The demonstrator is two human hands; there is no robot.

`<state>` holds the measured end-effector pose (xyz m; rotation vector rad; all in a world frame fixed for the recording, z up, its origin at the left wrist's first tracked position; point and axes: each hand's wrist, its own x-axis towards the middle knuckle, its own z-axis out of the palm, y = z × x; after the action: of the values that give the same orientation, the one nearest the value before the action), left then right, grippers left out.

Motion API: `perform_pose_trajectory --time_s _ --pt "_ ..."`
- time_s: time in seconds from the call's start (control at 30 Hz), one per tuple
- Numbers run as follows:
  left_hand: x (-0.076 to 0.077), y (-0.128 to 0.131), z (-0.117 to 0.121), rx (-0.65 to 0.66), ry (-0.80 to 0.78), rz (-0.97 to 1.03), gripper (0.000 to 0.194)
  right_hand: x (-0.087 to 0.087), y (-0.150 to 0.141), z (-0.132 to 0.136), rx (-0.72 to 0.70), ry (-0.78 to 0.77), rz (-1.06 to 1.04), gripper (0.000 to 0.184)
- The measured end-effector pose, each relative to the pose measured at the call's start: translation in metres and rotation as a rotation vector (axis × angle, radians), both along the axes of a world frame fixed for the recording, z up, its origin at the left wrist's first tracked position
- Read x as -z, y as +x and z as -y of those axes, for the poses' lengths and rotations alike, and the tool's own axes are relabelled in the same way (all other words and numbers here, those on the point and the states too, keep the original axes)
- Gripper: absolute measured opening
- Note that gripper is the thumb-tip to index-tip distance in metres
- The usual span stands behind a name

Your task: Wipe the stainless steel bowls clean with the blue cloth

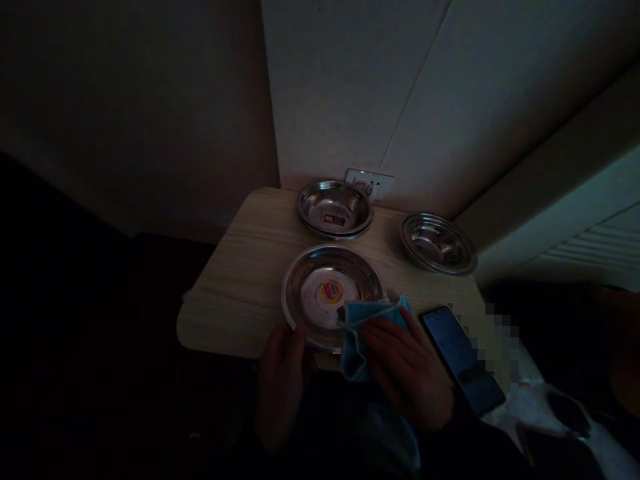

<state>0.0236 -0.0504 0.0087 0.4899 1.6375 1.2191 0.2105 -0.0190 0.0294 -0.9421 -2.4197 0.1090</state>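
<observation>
A shallow round stainless steel dish [306, 299] with a yellow and red sticker in its middle rests near the front edge of the small table. My left hand [284, 370] is closed on its front left rim, thumb on top. Bunched under the fingers of my right hand [410, 367], a blue cloth [373, 312] with pale edging lies over the dish's front right rim. That hand grips the cloth; part of the rim beneath is hidden.
Behind the dish stand stacked steel bowls [334, 199], by a wall socket [375, 183]. More nested bowls [437, 243] sit at the back right. A phone [463, 360] lies on the right of the pale wooden table [225, 293]. The room is dim.
</observation>
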Motion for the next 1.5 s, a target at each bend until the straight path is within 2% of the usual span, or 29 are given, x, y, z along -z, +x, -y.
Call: perform_pose_trajectory --time_s 0.17,0.33,0.57,0.73,0.9,1.1,1.3,1.37,1.5 --pt "-0.005 0.001 0.003 0.008 0.007 -0.019 0.034 0.001 0.015 -0.005 0.007 0.006 -0.013 0.035" --pt "-0.004 0.005 0.004 0.078 0.011 -0.027 0.032 0.000 0.006 -0.003 0.000 -0.050 -0.021 0.032" --pt "-0.006 0.005 0.002 0.053 0.027 0.031 0.034 -0.005 -0.005 -0.001 -0.020 -0.158 -0.045 0.026" --pt "-0.002 0.002 0.001 0.069 0.029 0.027 0.034 -0.001 -0.034 0.001 -0.031 -0.200 -0.094 0.020" --pt "0.000 -0.003 -0.001 0.014 0.049 -0.079 0.029 -0.008 -0.060 0.003 -0.035 -0.272 -0.091 0.013" --pt "-0.005 -0.001 -0.002 -0.013 0.037 -0.083 0.033 -0.015 -0.043 0.000 -0.018 -0.316 0.004 0.010" --pt "-0.001 -0.001 -0.002 -0.056 0.044 -0.112 0.031 -0.015 -0.068 0.000 0.081 -0.378 -0.010 0.012" --pt "0.000 -0.003 -0.003 -0.056 0.042 -0.128 0.033 -0.016 -0.069 0.000 0.077 -0.385 -0.003 0.010" --pt "0.002 -0.003 -0.004 -0.064 0.042 -0.135 0.034 -0.018 -0.051 0.000 0.017 -0.362 0.022 0.010"
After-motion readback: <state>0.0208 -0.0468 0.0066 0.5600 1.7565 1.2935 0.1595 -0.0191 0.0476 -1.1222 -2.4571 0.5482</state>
